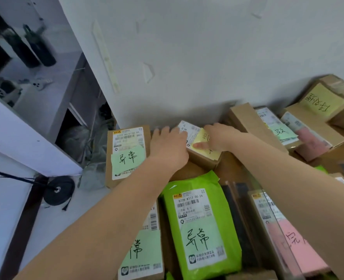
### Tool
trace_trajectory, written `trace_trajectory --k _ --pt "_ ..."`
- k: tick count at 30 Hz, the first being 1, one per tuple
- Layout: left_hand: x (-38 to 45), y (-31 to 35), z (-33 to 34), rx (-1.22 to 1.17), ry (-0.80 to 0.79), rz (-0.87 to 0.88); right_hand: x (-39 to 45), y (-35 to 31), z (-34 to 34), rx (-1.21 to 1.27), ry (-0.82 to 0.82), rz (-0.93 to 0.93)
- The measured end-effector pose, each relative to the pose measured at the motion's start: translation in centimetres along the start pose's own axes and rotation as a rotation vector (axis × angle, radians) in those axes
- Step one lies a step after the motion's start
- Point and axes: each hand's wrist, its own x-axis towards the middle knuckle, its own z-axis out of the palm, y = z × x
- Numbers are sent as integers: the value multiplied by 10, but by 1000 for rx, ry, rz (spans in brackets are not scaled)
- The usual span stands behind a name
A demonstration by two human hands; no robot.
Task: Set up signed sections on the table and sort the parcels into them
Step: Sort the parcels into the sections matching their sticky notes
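A small brown cardboard parcel (202,158) with a white label and a yellow sticky note (204,141) lies at the back of the table near the wall. My left hand (168,144) holds its left side, fingers reaching over the top edge. My right hand (217,136) rests on the yellow note, thumb pressing across it. To the left stands a brown box (126,138) with a green note. In front lie a green mailer bag (199,225) with a green note and another parcel (145,249) with a green note.
More brown boxes are stacked at the right: one with a yellow note (322,100), one with a green note (282,131) and a pink one. A clear-wrapped parcel with a pink note (296,245) lies front right. A white shelf (36,126) stands at the left, a black cable coil (59,189) on the floor.
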Motion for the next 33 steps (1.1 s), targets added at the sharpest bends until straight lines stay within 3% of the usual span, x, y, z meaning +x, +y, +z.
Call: trace_trajectory --k 4,7,9,15,20,27,33 --pt "-27 -42 -19 -46 166 -201 -4 -12 3 20 20 63" --pt "-51 -69 -11 -112 91 -402 -6 -23 8 50 51 101" --pt "-61 -77 -2 -277 22 -483 -7 -31 11 77 77 123" --pt "-75 -83 17 -496 37 -451 1 -32 8 216 114 204" --pt "-105 -95 29 -831 198 -500 8 -40 7 288 61 180" --pt "-124 -86 38 -1227 116 -604 3 -64 23 429 35 170" --pt "-126 -91 39 -1363 56 -676 -14 -65 30 519 -33 190"
